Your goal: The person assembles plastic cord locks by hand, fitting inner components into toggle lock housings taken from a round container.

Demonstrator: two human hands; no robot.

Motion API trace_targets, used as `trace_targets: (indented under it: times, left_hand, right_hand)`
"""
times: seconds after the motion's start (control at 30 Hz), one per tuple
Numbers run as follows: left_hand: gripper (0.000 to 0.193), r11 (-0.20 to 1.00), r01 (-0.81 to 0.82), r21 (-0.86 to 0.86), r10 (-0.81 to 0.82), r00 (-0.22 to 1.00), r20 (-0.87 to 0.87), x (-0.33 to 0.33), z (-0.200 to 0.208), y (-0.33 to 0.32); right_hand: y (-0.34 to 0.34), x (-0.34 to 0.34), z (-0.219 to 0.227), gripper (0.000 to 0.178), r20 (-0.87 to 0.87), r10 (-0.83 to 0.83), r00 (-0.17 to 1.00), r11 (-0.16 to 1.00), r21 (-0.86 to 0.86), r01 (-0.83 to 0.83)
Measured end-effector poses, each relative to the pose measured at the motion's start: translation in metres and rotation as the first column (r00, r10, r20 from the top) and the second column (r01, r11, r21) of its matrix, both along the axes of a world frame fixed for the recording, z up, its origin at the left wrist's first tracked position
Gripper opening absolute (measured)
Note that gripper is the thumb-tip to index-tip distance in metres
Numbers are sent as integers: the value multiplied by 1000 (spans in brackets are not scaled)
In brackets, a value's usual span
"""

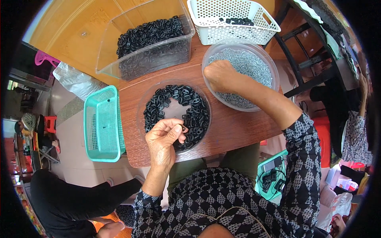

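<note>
My left hand (162,139) is closed in a pinch, thumb against fingers, around a small black oval part (183,127). It is over the near side of a round clear tub (139,115) that holds many similar black two-holed oval parts (195,116), with a bare patch of tub floor in the middle. My right hand (219,73) reaches over the left rim of a second round tub (274,73), filled with small silvery pieces that look like screws (248,65). The fingers of that hand point down and are hidden behind its back.
Behind stand a clear rectangular bin (170,59) of black parts and a white perforated basket (218,35) holding a few. A green basket (88,131) is beside the wooden table (234,133) at left. A person's black-clad leg (75,194) is at lower left; a black chair (305,63) at right.
</note>
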State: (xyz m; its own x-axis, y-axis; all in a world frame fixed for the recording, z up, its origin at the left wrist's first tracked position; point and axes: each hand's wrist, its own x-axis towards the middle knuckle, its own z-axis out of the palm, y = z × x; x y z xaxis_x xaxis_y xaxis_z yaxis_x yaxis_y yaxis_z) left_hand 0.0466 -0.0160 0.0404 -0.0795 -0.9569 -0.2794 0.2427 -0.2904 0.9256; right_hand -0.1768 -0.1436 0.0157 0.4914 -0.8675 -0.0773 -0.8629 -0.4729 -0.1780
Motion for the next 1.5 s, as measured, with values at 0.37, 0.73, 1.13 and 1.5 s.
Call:
trace_targets:
  times: [0.37, 0.73, 1.13, 1.5]
  left_hand:
    - [12, 1000, 9, 6, -9, 999, -36, -1, 0, 0]
    - [14, 999, -37, 1, 37, 999, -9, 5, -1, 3]
    - [13, 1000, -13, -4, 13, 1000, -28, -4, -1, -2]
    - [11, 1000, -5, 0, 5, 998, -61, -8, -3, -8]
  right_hand:
    - [10, -27, -21, 9, 229, -6, 973, 980, -190, 51]
    - [9, -23, -20, 8, 418, -17, 908, 998, -48, 40]
    - [18, -19, -21, 8, 193, 45, 980, 967, -256, 6]
    - [15, -22, -22, 10, 148, -40, 988, 970, -233, 75]
